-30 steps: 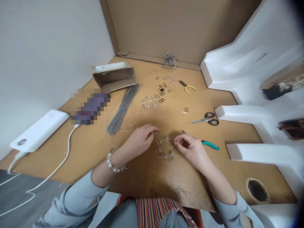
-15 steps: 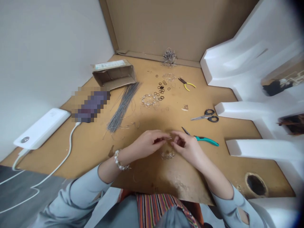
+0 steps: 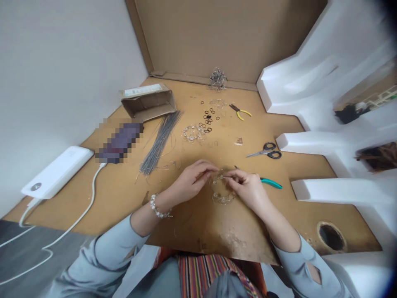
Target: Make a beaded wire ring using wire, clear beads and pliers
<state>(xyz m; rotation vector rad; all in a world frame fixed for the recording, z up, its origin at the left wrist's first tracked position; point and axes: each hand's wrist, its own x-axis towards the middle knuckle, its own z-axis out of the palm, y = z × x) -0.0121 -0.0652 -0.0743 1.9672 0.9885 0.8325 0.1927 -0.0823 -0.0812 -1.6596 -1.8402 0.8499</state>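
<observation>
A wire bracelet with clear beads (image 3: 222, 199) hangs as a loop between my hands. My left hand (image 3: 194, 180) has its fingers pinched together at the loop's upper left side; a beaded wrist bracelet (image 3: 157, 207) circles that wrist. With thumb and forefinger, my right hand (image 3: 249, 188) pinches the loop's upper right side. Behind the right hand lies a teal-handled cutting tool (image 3: 272, 183), its middle hidden by the hand. Farther off on the table rests another beaded wire loop (image 3: 192, 133).
A bundle of grey wires (image 3: 159, 142) lies left of centre, before an open cardboard box (image 3: 149, 103). Black rings (image 3: 208, 117), yellow-handled pliers (image 3: 240, 111) and scissors (image 3: 268, 151) lie farther back. A phone (image 3: 120, 142) and white power bank (image 3: 57, 171) sit left; white foam (image 3: 322, 190) borders the right.
The beaded loop, earlier mostly below and behind the fingers, now shows wide between my hands. Both hands have shifted slightly, and the camera view has tilted a little.
</observation>
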